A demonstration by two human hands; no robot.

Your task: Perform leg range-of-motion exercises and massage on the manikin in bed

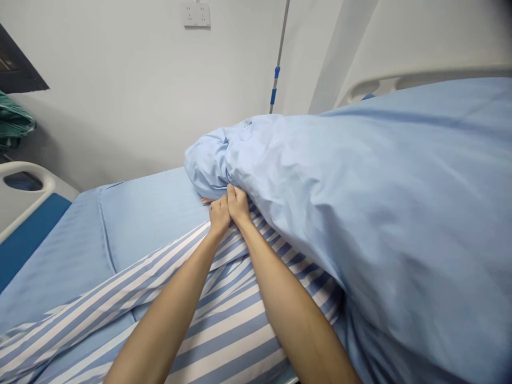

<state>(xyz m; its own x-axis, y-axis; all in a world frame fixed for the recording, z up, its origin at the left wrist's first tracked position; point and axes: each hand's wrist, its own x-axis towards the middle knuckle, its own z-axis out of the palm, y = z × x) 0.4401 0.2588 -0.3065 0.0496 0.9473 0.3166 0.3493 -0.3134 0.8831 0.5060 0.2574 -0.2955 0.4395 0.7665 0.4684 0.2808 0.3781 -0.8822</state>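
Observation:
My left hand [220, 214] and my right hand [238, 204] are side by side near the middle, both closed, their knuckles almost touching. They press in where a light blue quilt [312, 170] meets blue-and-white striped trousers [236, 325] on a person lying on the bed. Whatever the fingers pinch is hidden behind the fists. The quilt is bunched up just beyond my hands and covers the upper part of the lying person. A sliver of skin [205, 201], perhaps fingers, peeks out under the quilt's edge left of my hands.
The bed's light blue sheet [148, 202] stretches left to a cream end board [28, 184] with a dark blue panel. A raised headboard [432, 77] stands at the right. Behind are a thin metal pole [284, 37], a wall socket [197, 15] and green cloth [14, 120].

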